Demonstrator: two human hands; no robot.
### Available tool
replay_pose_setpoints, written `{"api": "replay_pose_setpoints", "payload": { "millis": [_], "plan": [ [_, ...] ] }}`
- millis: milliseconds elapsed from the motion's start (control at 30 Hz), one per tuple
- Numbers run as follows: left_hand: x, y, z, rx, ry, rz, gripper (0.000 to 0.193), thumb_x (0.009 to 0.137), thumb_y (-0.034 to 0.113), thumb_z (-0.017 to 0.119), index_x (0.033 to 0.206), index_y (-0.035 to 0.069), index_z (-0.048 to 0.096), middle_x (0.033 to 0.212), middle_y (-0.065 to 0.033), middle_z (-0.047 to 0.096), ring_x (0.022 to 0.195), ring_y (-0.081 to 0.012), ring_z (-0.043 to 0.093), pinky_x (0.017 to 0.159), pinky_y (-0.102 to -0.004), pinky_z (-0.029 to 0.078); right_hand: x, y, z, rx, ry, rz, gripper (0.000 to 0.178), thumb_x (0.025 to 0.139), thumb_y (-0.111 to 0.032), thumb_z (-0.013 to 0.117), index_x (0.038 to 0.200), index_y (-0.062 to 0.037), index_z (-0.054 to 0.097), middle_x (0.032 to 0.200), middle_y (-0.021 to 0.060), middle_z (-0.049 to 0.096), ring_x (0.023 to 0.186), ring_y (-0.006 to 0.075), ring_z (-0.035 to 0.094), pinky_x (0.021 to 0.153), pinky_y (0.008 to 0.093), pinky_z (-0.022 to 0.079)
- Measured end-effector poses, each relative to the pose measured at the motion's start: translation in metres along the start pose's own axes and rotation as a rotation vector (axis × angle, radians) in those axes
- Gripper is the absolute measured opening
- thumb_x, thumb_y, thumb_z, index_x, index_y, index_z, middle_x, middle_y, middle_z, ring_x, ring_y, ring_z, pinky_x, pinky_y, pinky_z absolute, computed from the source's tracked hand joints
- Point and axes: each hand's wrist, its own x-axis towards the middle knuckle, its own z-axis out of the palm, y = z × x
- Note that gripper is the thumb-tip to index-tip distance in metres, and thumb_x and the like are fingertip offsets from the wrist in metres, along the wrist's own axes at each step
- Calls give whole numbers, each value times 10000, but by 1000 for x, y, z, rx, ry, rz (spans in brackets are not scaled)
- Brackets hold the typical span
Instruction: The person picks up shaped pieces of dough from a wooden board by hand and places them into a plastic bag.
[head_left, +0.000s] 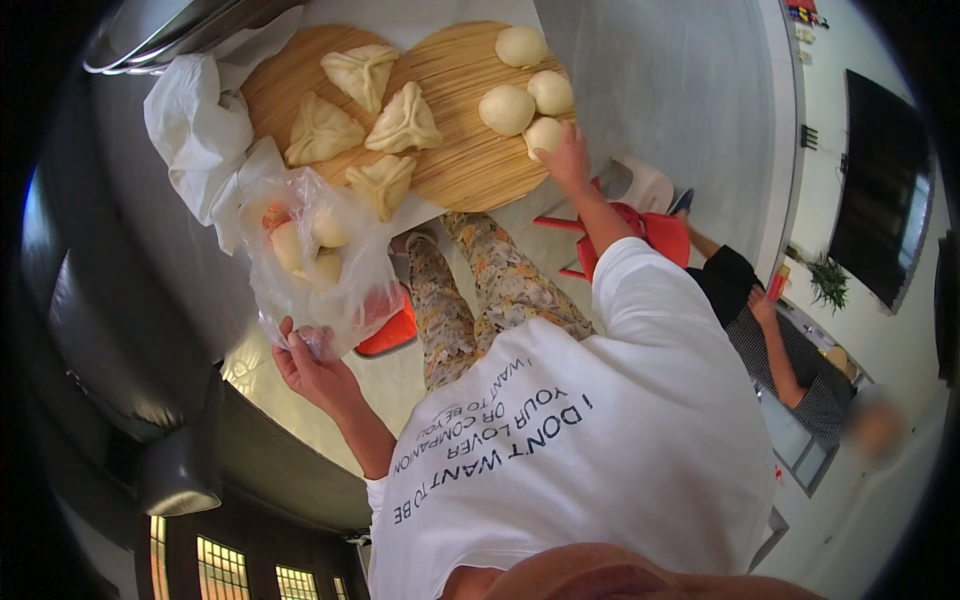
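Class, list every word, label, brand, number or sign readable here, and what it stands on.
White T-shirt: several lines of black capital lettering across the front; legible, but not copied out here.
Clear plastic bag: a red marking, too small and creased to read.
Elsewhere: no readable text.

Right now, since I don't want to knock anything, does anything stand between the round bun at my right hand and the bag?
Yes: a triangular bun lies beside the bag, roughly in line with the round bun. Nothing visible stands between your right hand and the round bun: they touch.
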Motion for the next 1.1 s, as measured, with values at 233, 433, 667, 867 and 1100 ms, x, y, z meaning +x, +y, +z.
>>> {"api": "replay_pose_setpoints", "payload": {
  "millis": [233,433,667,867,1100],
  "plan": [
    [4,-4,19,102,-48,-34,163,832,102,481,964,10,507,715,-23,505,619,-78,473,601,-259,456,32,40,40,277,-234,174,868,510,-335,739,1202,-51,299,1153,178,404,1075,317,398,890,387,351],
    [10,-2,23,118,-17,-51,176,834,72,470,992,1,500,697,-5,490,619,-74,473,605,-259,467,6,12,25,482,61,40,675,530,-184,739,1089,-26,396,1008,154,500,924,285,498,805,376,405],
    [-2,6,-3,-29,-56,15,153,841,86,467,962,3,510,664,-30,492,555,-85,433,559,-245,405,-72,-153,-70,1426,-755,-237,676,574,-116,723,1144,-26,372,1055,89,486,966,172,486,834,303,399],
    [-12,16,-21,-45,96,130,156,849,111,455,967,19,501,659,-34,497,553,-87,434,544,-245,394,-119,-311,-38,1445,-1337,-589,656,590,-198,717,1133,-17,395,1014,67,488,976,153,463,838,263,381],
    [7,44,-43,-252,276,226,149,857,136,442,956,37,492,667,-29,503,577,-99,455,561,-254,407,-127,-306,75,622,-1313,-817,650,650,-311,664,1140,14,388,1042,135,504,990,235,480,858,292,375]
  ]
}}
